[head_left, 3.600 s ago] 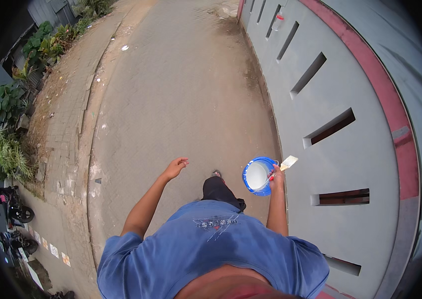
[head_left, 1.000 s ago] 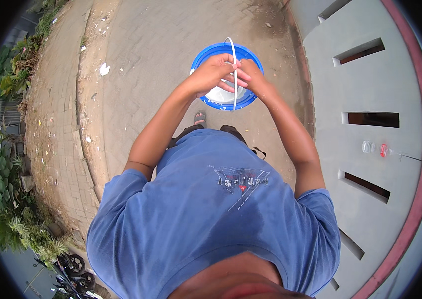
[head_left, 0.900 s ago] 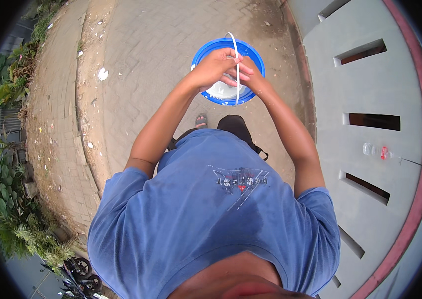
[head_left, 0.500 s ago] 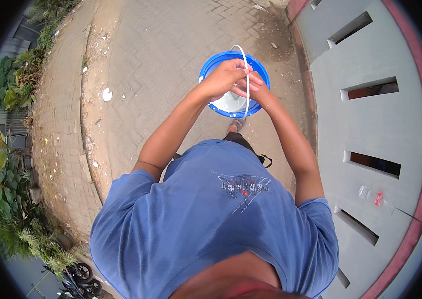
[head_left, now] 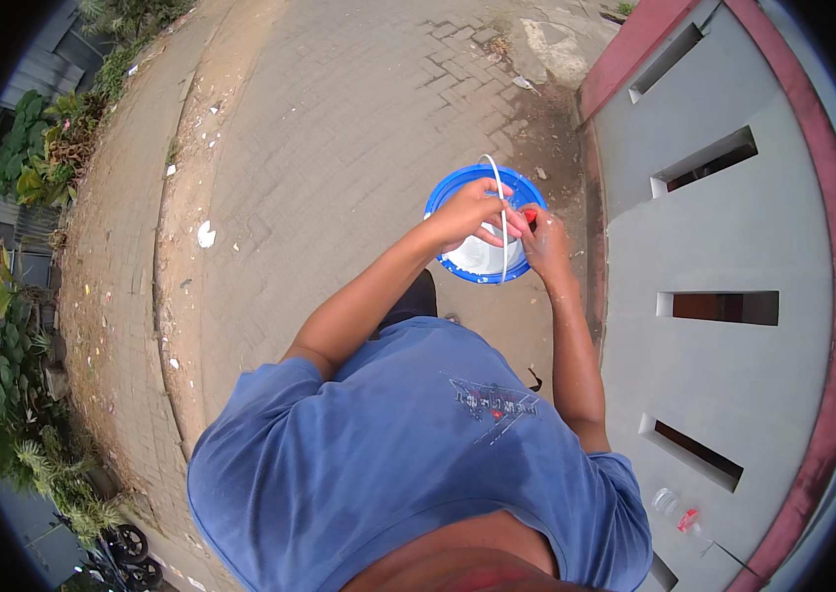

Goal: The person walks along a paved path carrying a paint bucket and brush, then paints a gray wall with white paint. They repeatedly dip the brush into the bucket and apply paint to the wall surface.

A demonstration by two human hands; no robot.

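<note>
**A:** In the head view, where was the bucket?

**B:** The blue bucket (head_left: 482,229) hung in front of the person at about one o'clock from the picture's middle, over the brick paving (head_left: 339,148), with something white inside. Its thin white wire handle (head_left: 500,212) arched up across the opening.

**A:** And the hands?

**B:** The left hand (head_left: 467,209) was curled over the near rim, fingers (head_left: 507,225) closed around the wire handle. The right hand (head_left: 543,242) sat just beside it at three o'clock, fingers pinched shut on a small red thing (head_left: 531,213); what it was I could not tell, since the hand covered most of it.

**A:** How would one do that well?

**B:** My judgement: keep the left grip firm on the wire so the bucket stayed level, and work the red piece close above the opening, so any drips fell back in. Both hands were crowded over one spot, so small movements suited better than big ones.

**A:** Anything around that stood in the way?

**B:** The grey wall (head_left: 734,247) with slot openings and a dark red band ran close along the right, at three o'clock, leaving the right elbow little room. A clear plastic bottle (head_left: 677,513) with a red cap lay by the wall at five o'clock. Plants (head_left: 23,326) lined the far left at nine o'clock, a parked motorbike (head_left: 117,545) at seven, and white litter (head_left: 206,234) dotted the paving, all well apart.
</note>
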